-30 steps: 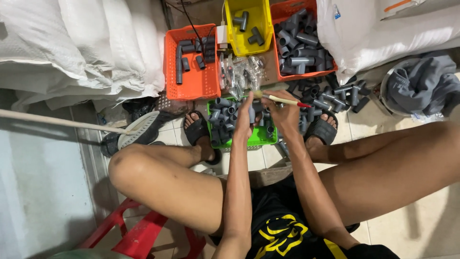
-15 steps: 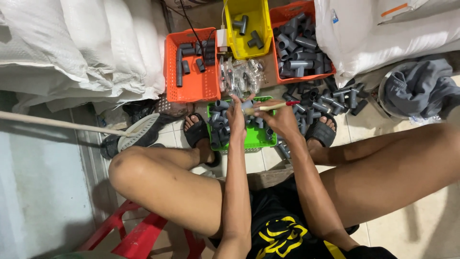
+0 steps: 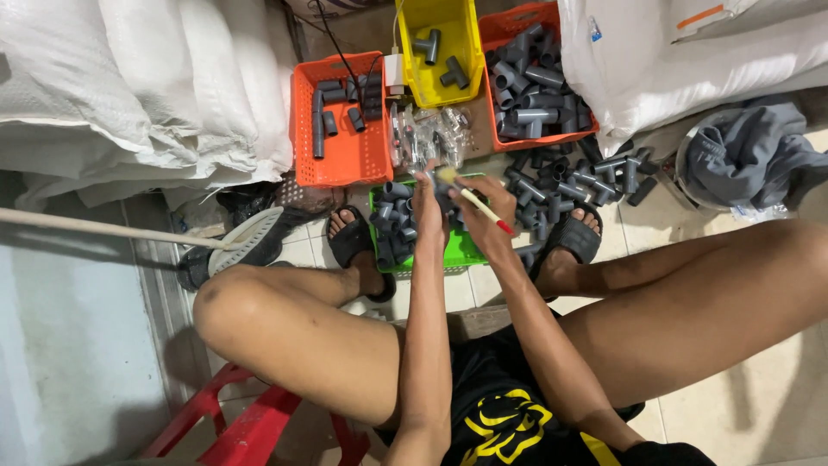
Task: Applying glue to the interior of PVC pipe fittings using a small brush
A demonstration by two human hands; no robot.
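A seated person's left hand closes around a grey pipe fitting above the green basket between their feet, while the right hand pinches a thin brush, bristles pointing toward ten o'clock at the fitting. Both forearms reach straight forward, wrists close together. A loose hold could probably drop the fitting among the grey pieces below
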